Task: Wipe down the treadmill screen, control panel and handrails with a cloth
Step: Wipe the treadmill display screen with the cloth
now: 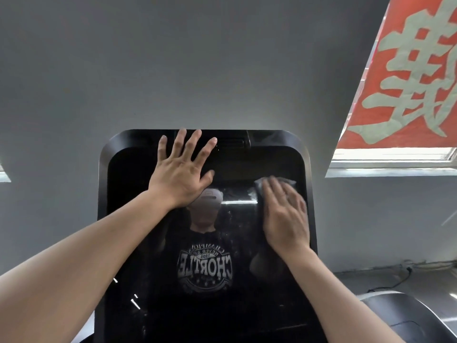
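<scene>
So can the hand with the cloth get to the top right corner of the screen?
Probably yes. The right hand presses the cloth flat on the screen just below that corner, and nothing sits between them. The left hand is off to the other side.

The screen [205, 305] is bare across its lower half and left edge; the left hand [181, 173] blocks the top centre, the right hand [284, 214] the right edge.

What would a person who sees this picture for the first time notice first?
The big black treadmill screen fills the middle, glossy enough to mirror the person in a printed T-shirt. The left hand lies flat with spread fingers near its top edge, while the right hand presses a pale cloth against its upper right part. A red banner with large pale characters hangs at the top right.
</scene>
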A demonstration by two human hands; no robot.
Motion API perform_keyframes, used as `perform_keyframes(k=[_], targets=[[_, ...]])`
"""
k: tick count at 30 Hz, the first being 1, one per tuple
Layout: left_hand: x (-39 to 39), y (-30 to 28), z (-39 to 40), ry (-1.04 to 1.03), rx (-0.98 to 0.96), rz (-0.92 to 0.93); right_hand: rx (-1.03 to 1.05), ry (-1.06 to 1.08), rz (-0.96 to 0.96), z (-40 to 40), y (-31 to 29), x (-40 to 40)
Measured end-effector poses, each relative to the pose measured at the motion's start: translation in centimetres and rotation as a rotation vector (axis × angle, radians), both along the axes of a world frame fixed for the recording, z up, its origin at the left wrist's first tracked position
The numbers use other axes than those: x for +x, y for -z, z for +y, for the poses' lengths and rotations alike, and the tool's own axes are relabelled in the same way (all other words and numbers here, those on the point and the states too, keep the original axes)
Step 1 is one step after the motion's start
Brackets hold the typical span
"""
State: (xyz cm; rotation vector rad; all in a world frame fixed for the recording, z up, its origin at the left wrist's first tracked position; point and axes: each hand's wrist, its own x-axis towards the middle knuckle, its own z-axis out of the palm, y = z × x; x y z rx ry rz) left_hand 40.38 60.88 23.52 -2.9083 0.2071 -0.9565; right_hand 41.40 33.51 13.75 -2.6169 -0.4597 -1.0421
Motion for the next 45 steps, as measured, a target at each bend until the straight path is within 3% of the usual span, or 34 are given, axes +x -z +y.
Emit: perform_keyframes(k=[3,7,12,15,17,21,26,31,35,37,40,45], targets=[[0.0,0.1,-0.1,-0.001,-0.011,-0.005,0.177,0.117,0.033,2.1,-0.8,0.0],[0.1,0.2,-0.1,-0.004,-0.011,-0.019,-0.102,-0.174,-0.055,3.6,0.1,-0.4],[0.1,0.0,-0.1,-0.009,-0.015,-0.002,0.23,0.148,0.069,3.8,-2.4,1.6],[0.2,0.1,-0.1,-0.013,-0.018,-0.023,-0.028,-0.13,0.009,6.7,-1.4,0.1],[0.1,0.0,-0.1,-0.009,-0.016,-0.014,-0.09,-0.188,0.007,4.5,-2.1,1.0],[0.0,-0.3,-0.2,-0.016,-0.015,0.018,0.212,0.082,0.057,4.0,-3.0,1.6],[-0.1,-0.2,-0.1,-0.011,-0.021,0.003,-0.119,-0.227,0.016,6.0,-2.4,0.1],[-0.2,-0.4,-0.1,-0.017,-0.011,0.04,0.181,0.042,0.062,3.5,-3.0,1.2],[0.0,-0.2,-0.1,-0.018,-0.006,0.01,-0.137,-0.245,-0.01,4.4,-1.5,-0.2],[0.0,-0.3,-0.1,-0.012,-0.005,0.025,-0.108,-0.184,-0.025,2.1,-2.7,1.4],[-0.1,-0.3,-0.1,-0.016,-0.009,0.035,0.096,-0.008,0.037,2.6,-3.2,1.2],[-0.1,-0.3,-0.1,-0.009,-0.011,0.02,-0.24,-0.333,-0.004,3.4,-1.0,-0.7]])
